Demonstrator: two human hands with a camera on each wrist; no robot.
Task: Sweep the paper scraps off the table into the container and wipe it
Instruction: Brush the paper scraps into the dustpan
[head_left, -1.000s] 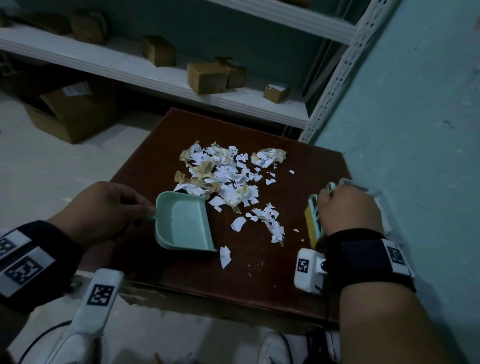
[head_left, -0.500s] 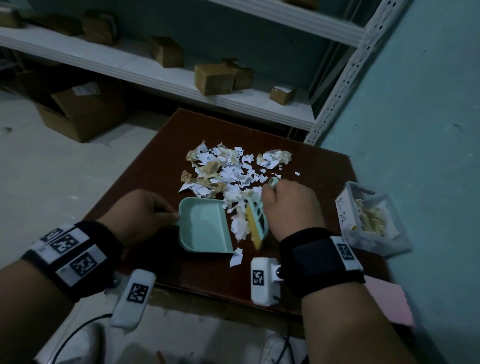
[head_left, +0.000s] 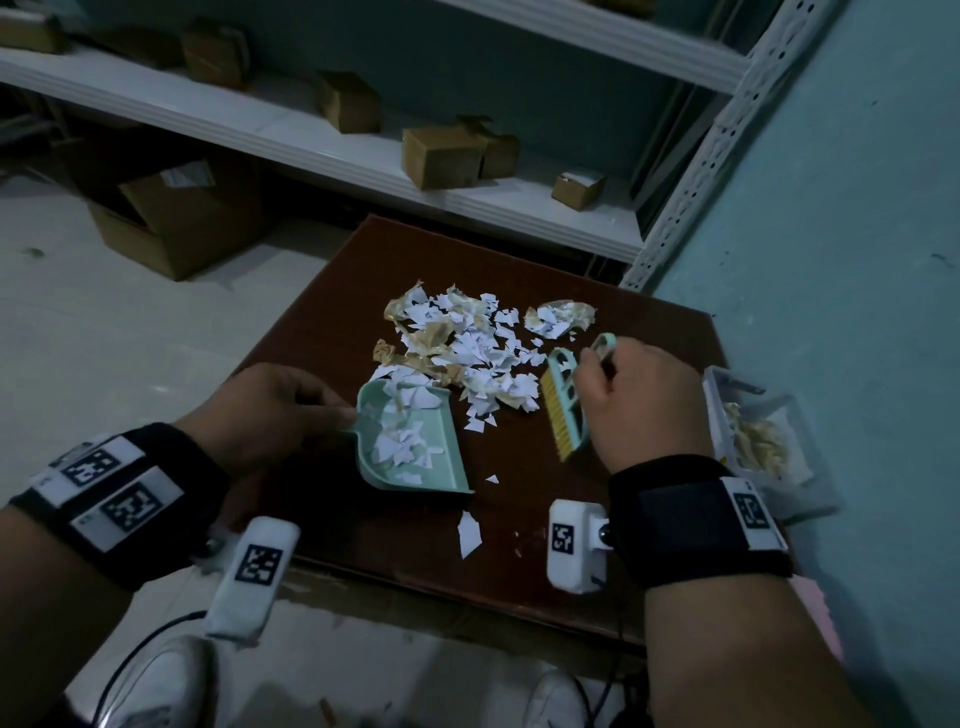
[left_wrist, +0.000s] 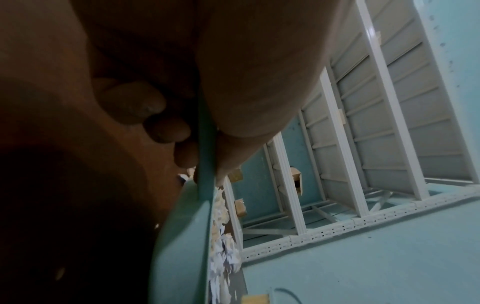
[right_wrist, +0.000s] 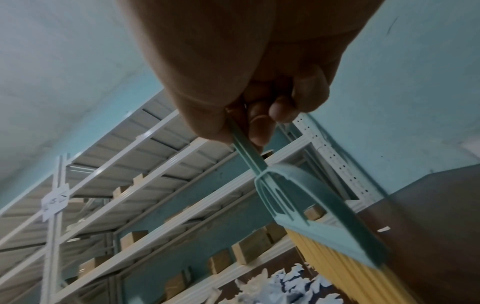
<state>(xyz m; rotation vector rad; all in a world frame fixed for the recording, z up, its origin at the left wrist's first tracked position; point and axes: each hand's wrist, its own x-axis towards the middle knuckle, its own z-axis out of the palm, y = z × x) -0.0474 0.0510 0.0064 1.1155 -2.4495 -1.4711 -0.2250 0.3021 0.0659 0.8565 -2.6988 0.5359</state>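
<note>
A pile of white and tan paper scraps (head_left: 467, 348) lies in the middle of the dark red table (head_left: 519, 551). My left hand (head_left: 270, 410) grips the handle of a mint-green dustpan (head_left: 415, 447), which sits flat with several scraps inside; the left wrist view shows my fingers (left_wrist: 166, 131) curled round its handle (left_wrist: 206, 156). My right hand (head_left: 639, 405) grips the handle of a mint brush (head_left: 563, 410) with yellow bristles (right_wrist: 345, 265), held just right of the pile. A few stray scraps (head_left: 470, 530) lie near the front edge.
A clear plastic container (head_left: 763, 441) holding scraps stands at the table's right edge by the teal wall. A pink cloth (head_left: 821, 608) shows at the front right corner. White shelving (head_left: 363, 150) with small cardboard boxes runs behind the table; a larger box (head_left: 176, 218) sits on the floor.
The brush pushed scraps leftward into the dustpan, which now holds several, then drew back to the right of the pile. The left hand kept hold of the dustpan.
</note>
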